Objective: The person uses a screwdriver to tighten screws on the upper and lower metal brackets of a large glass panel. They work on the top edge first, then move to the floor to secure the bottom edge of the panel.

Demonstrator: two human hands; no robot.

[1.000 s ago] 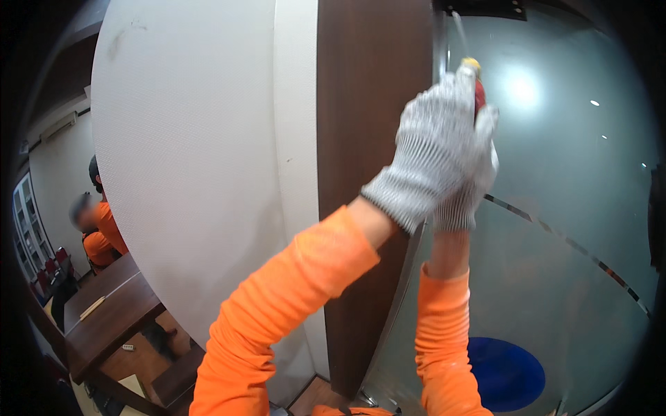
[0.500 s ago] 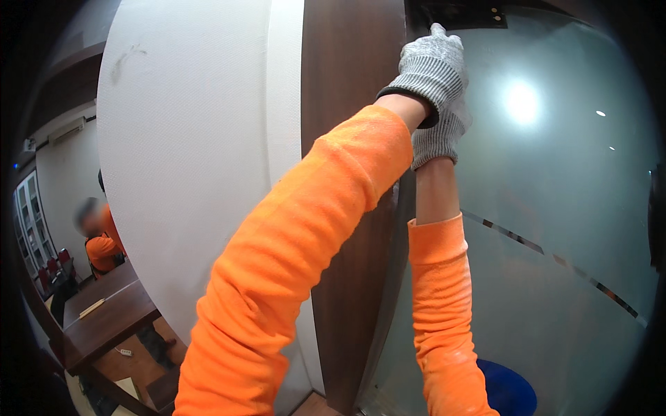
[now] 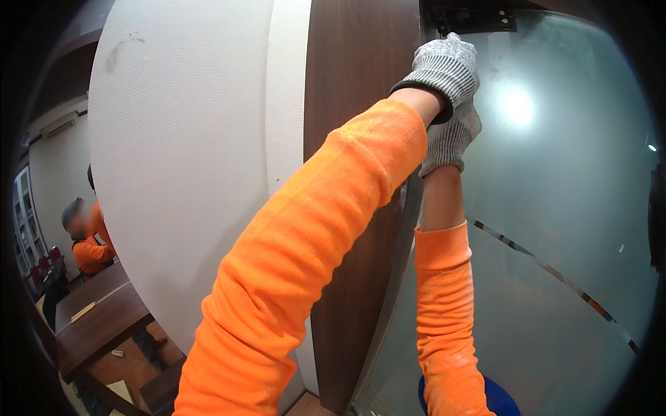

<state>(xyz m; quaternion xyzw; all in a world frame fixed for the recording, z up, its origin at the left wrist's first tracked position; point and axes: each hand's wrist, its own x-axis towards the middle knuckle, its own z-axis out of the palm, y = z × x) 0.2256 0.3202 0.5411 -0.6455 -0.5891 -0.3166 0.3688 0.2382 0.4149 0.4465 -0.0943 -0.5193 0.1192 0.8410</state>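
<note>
Two gloved hands fill the top of my feed, the left hand (image 3: pixel 446 68) above and in front of the right hand (image 3: pixel 452 142). The left one looks curled, a fingertip (image 3: pixel 454 38) poking upward, but its palm faces away and I can't tell whether it is clamped on anything. The right one is mostly hidden behind it, so I can't tell its grip either.

Just beyond the fingers sits the black fitting (image 3: pixel 479 21), at the top of the glass (image 3: pixel 555 166); whether anyone touches it, I can't make out. That blind spot worries me most: with the left hand covering the contact, a slip could go unseen until something scrapes the fitting or glass. The knit could snag on metal edges, and overlapping hands could pinch each other. Both arms reach high, so tiring could loosen the hold; anything dropped might fall past the right sleeve (image 3: pixel 444 305).

Left of the hands stands the brown post (image 3: pixel 368 76), which the left sleeve (image 3: pixel 305 222) crosses; an elbow swing might bump it or the white wall (image 3: pixel 187 159). Far left, a co-worker (image 3: pixel 94 255) by a table (image 3: pixel 114 308) seems well clear.
</note>
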